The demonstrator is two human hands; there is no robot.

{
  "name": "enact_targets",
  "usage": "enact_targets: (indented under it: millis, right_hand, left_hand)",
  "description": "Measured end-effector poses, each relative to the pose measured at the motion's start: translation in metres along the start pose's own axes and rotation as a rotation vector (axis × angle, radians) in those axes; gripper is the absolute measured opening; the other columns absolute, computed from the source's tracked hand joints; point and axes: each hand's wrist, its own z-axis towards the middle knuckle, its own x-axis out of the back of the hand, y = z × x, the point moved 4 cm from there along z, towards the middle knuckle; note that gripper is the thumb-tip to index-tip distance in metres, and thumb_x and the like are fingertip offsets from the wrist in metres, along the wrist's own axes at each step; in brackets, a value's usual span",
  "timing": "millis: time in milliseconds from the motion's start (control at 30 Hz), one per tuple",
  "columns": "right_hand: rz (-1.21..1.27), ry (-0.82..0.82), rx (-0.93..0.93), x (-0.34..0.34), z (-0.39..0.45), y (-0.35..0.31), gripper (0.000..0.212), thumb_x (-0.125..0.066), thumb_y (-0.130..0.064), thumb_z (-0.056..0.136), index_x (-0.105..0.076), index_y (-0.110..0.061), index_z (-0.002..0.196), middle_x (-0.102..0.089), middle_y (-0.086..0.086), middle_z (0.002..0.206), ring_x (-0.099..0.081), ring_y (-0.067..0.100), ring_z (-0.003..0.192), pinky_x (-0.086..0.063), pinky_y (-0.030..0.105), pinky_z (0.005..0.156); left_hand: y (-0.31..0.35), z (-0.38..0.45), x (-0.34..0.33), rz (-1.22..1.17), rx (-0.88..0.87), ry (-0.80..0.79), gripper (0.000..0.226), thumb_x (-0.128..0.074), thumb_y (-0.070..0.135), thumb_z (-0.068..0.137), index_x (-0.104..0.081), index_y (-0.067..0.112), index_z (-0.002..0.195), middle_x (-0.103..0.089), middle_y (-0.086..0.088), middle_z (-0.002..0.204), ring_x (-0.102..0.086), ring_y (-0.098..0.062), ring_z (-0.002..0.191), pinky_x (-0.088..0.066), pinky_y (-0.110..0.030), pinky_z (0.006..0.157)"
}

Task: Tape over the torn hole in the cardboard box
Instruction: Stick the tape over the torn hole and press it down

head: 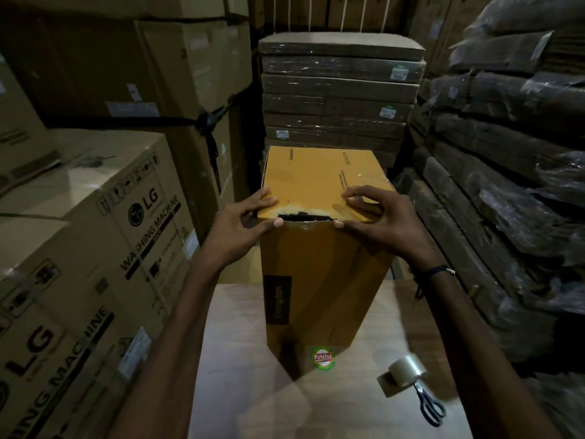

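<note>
The left grip (250, 223) held the near left corner of the cardboard box (319, 267), its fingers laid on the top panel and its thumb pressed on the front face just under the edge. The right grip (370, 213) did the same at the near right corner, fingers bent onto the top with their tips down and the thumb against the front; whether it also pinched a strip of clear tape there could not be told, though a glossy sheen showed on the top at about 1 o'clock from that hand. Between the two thumbs, along the near top edge, lay the torn hole (305, 217), a dark ragged slot with lifted card at its lips.

The box stood upright on the pale worktop (240, 359), at 12 o'clock from the person. The tape roll (408, 370) and the scissors (429, 407) lay together at about 4 o'clock from the box's foot, well apart from both hands.

The step looked like closing and flattening the tear before sealing. To do it well, the thumbs should push the ragged lips flush, so that tape would meet flat card on both sides, and one hand should keep the edge shut while the other fetched the roll. A strip folded over the edge would likely hold best.
</note>
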Motion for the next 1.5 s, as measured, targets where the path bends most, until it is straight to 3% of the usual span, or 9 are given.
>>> enact_targets:
  millis: [133,233,300,400,633,800,1133,1300,1500]
  right_hand:
    - [-0.009,-0.042,0.014,0.002,0.003,0.002,0.052,-0.092,-0.026,0.078,-0.074,-0.025,0.127,-0.064,-0.003,0.148,-0.059,0.01,0.138,-0.054,0.035,0.114]
    - [-0.008,-0.137,0.018,0.007,0.004,0.004,0.051,-0.087,-0.016,0.084,-0.07,-0.025,0.131,-0.059,-0.003,0.152,-0.055,0.002,0.138,-0.053,0.014,0.106]
    - [-0.025,-0.2,0.024,0.01,0.003,0.005,0.053,-0.083,-0.009,0.088,-0.067,-0.022,0.137,-0.058,-0.005,0.152,-0.055,-0.017,0.126,-0.048,0.0,0.095]
    - [-0.025,-0.202,0.015,0.014,0.004,0.006,0.056,-0.083,-0.005,0.088,-0.065,-0.019,0.139,-0.06,-0.005,0.148,-0.053,-0.032,0.114,-0.045,-0.005,0.088]
    - [-0.067,0.237,-0.041,-0.008,-0.001,0.0,0.046,-0.093,-0.044,0.076,-0.079,-0.017,0.111,-0.079,-0.003,0.114,-0.075,0.006,0.106,-0.064,0.03,0.095]
    - [0.006,0.236,-0.053,-0.007,0.002,0.005,0.039,-0.095,-0.031,0.076,-0.079,-0.014,0.107,-0.079,-0.002,0.112,-0.077,0.005,0.104,-0.066,0.035,0.093]
    - [0.024,0.233,-0.062,-0.007,0.007,0.009,0.028,-0.09,-0.017,0.083,-0.079,-0.011,0.107,-0.08,0.002,0.108,-0.078,0.009,0.102,-0.066,0.038,0.093]
    - [-0.107,0.346,-0.061,-0.015,0.015,0.0,0.04,-0.093,-0.046,0.074,-0.079,-0.02,0.102,-0.08,-0.006,0.098,-0.076,0.002,0.089,-0.068,0.028,0.077]
    - [-0.154,0.307,-0.041,-0.032,0.029,-0.008,0.051,-0.09,-0.064,0.066,-0.077,-0.028,0.1,-0.076,-0.014,0.094,-0.07,-0.007,0.082,-0.06,0.016,0.062]
  left_hand:
    - [0.0,0.001,0.001,-0.008,-0.023,-0.014,0.052,-0.073,0.021,0.093,-0.06,0.023,0.143,-0.04,0.013,0.163,-0.034,0.004,0.145,-0.041,-0.017,0.112]
    - [-0.002,-0.001,0.003,-0.032,0.004,-0.072,0.049,-0.068,0.02,0.097,-0.058,0.025,0.145,-0.037,0.017,0.164,-0.032,0.003,0.147,-0.039,-0.033,0.119]
    - [-0.003,-0.003,0.004,-0.061,0.027,-0.103,0.049,-0.063,0.017,0.101,-0.056,0.026,0.148,-0.033,0.019,0.166,-0.03,-0.007,0.153,-0.039,-0.045,0.121]
    - [-0.003,-0.003,0.005,-0.064,0.037,-0.098,0.047,-0.059,0.015,0.104,-0.055,0.026,0.149,-0.03,0.019,0.167,-0.029,-0.012,0.155,-0.037,-0.053,0.122]
    - [0.01,-0.003,-0.014,-0.105,0.052,0.282,0.035,-0.076,0.022,0.093,-0.074,0.011,0.125,-0.058,-0.001,0.152,-0.054,-0.016,0.14,-0.053,-0.046,0.109]
    - [0.007,0.005,-0.011,-0.161,0.143,0.281,0.03,-0.076,0.011,0.09,-0.077,0.008,0.119,-0.063,-0.001,0.146,-0.058,-0.011,0.131,-0.054,-0.047,0.107]
    - [0.016,0.005,-0.008,-0.096,0.167,0.23,0.028,-0.055,0.0,0.101,-0.075,0.009,0.118,-0.057,-0.006,0.152,-0.05,-0.023,0.143,-0.047,-0.054,0.114]
    - [0.032,0.016,-0.01,0.131,0.115,0.237,0.014,-0.067,0.022,0.097,-0.075,0.024,0.109,-0.047,-0.003,0.16,-0.044,-0.028,0.147,-0.032,-0.038,0.113]
    - [0.035,0.041,-0.027,0.153,0.228,0.063,0.051,-0.087,0.042,0.079,-0.071,0.022,0.122,-0.021,-0.003,0.173,-0.016,-0.029,0.159,-0.022,-0.052,0.124]
